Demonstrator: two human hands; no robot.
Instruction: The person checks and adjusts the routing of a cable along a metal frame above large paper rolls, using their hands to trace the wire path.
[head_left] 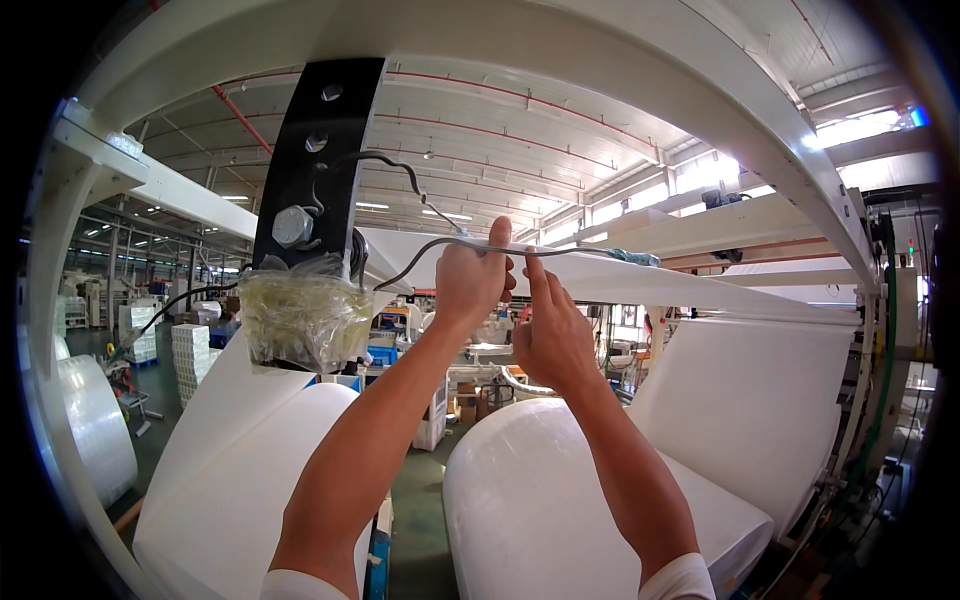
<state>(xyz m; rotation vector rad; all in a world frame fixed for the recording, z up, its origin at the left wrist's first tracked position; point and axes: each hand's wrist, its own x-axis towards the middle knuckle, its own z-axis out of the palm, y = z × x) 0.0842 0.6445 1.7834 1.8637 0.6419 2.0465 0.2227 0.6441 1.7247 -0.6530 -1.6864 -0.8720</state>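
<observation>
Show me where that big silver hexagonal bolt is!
In the head view, the silver hexagonal bolt is left of the left hand, on the black, flat metal plate, above the crumpled clear plastic wrap.

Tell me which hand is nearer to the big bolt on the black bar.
Left. The left hand is apart from the bolt, to its right and slightly lower in view; the right hand is farther right and lower still.

- Cable [470,243]: thin, dark grey; arched at its left, nearly level toward its right; it passes across the left hand [470,285] and by the fingertips of the right hand [557,340];
- its right end [635,258]: bundled in crinkled teal wrap;
- wire [410,172]: grey, wavy; slopes down toward the left hand.
</observation>
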